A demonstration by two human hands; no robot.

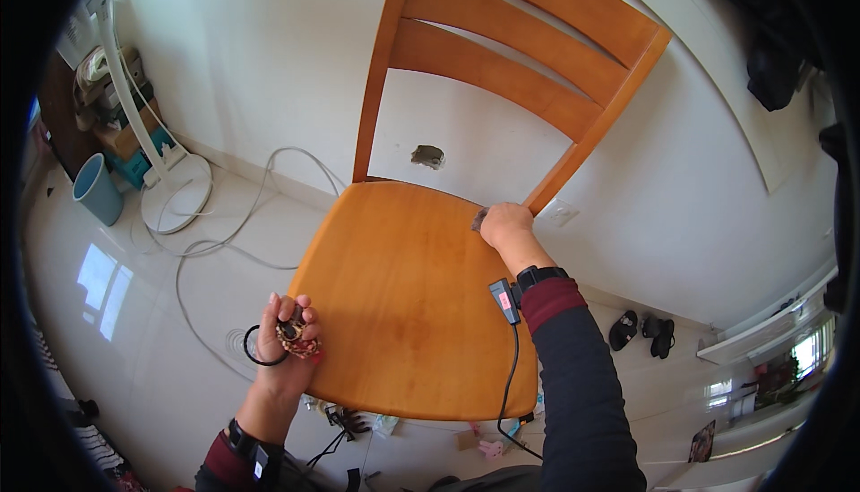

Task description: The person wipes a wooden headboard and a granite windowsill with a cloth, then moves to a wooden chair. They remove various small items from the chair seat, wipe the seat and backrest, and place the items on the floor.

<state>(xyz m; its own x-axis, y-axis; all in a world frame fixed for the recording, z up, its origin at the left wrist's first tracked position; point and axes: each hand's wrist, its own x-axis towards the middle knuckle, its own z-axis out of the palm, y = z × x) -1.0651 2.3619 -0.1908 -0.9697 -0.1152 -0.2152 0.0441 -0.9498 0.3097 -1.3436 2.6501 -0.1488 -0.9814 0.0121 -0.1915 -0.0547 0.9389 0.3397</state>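
Note:
A wooden chair stands before me, its seat [396, 304] facing up and its slatted backrest [497, 55] near the wall. At the seat's rear right corner, by the backrest post, my right hand [507, 223] grips a greyish-brown cloth [479, 219] and presses it to the wood. Most of the cloth is hidden under the fingers. My left hand [282, 351], palm up over the seat's left edge, has its fingers curled around a small bundle of beaded bands and hair ties [295, 337]. A black elastic ring [250, 345] hangs at that hand's thumb side.
A white floor lamp base [176, 193], a blue bin [98, 190] and a looping grey cable [252, 210] are on the tiled floor at left. Small items, including a dark hair claw clip [353, 421], lie below the seat's front edge. Black slippers [623, 331] sit at right.

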